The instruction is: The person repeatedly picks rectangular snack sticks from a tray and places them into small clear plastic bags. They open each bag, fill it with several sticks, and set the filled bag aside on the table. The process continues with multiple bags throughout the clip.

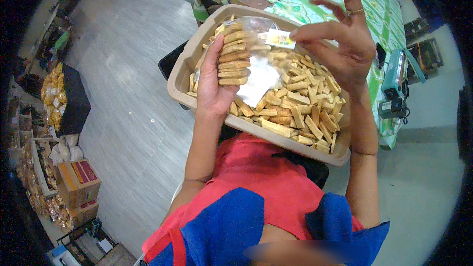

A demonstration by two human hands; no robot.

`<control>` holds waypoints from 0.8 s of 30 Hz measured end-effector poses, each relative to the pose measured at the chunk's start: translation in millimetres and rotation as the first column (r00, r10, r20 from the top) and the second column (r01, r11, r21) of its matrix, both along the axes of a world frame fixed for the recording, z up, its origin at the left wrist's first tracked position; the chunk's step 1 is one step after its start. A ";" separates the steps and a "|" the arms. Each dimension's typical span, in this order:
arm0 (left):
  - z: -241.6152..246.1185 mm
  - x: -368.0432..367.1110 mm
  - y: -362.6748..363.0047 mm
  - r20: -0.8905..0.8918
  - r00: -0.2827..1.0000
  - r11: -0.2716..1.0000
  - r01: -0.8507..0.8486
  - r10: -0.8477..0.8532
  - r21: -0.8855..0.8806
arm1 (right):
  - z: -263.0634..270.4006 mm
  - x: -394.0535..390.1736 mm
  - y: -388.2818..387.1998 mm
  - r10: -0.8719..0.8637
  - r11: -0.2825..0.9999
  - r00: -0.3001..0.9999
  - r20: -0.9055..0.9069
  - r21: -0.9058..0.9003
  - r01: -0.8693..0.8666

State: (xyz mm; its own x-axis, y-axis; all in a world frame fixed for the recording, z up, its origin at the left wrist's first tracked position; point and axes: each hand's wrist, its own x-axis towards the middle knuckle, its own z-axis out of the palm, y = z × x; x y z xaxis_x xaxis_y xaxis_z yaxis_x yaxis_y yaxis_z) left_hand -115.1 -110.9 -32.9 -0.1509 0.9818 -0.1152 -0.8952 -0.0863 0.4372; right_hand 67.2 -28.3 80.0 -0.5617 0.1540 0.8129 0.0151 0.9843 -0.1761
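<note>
A beige plastic tub (255,132) full of short cut snack sticks (297,98) lies before me. My left hand (214,81) grips a neat stack of flat snack sticks (233,57) over the tub's left part; clear plastic film around the stack looks like a bag (255,24). My right hand (343,40) is raised above the tub's right side, thumb and fingers spread apart. A small printed card (281,39) is at the tip of one of its fingers; whether it is pinched or only touched I cannot tell. A white sheet or packet (259,81) lies on the sticks beside my left hand.
Behind the tub stands a table with a green and white patterned cloth (384,18). A teal device, apparently a bag sealer (393,74), sits at its right edge. On the floor at left are cardboard boxes (75,181), a dark container (74,99) of yellow snacks and many bagged goods.
</note>
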 end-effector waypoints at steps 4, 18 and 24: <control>-5.2 -0.2 -0.4 0.006 0.994 0.990 0.107 -0.108 0.097 | 5.1 -3.5 -14.5 -0.204 0.966 0.975 -0.090 0.146 0.216; 7.5 12.7 -7.1 -0.168 0.982 0.995 0.092 -0.085 0.035 | -13.0 -10.7 -19.1 0.022 0.985 0.992 0.125 0.166 -0.043; 5.7 10.2 -6.8 -0.170 0.981 0.995 0.093 -0.096 -0.026 | -12.4 -11.7 -20.6 0.015 0.991 0.999 0.043 0.135 -0.021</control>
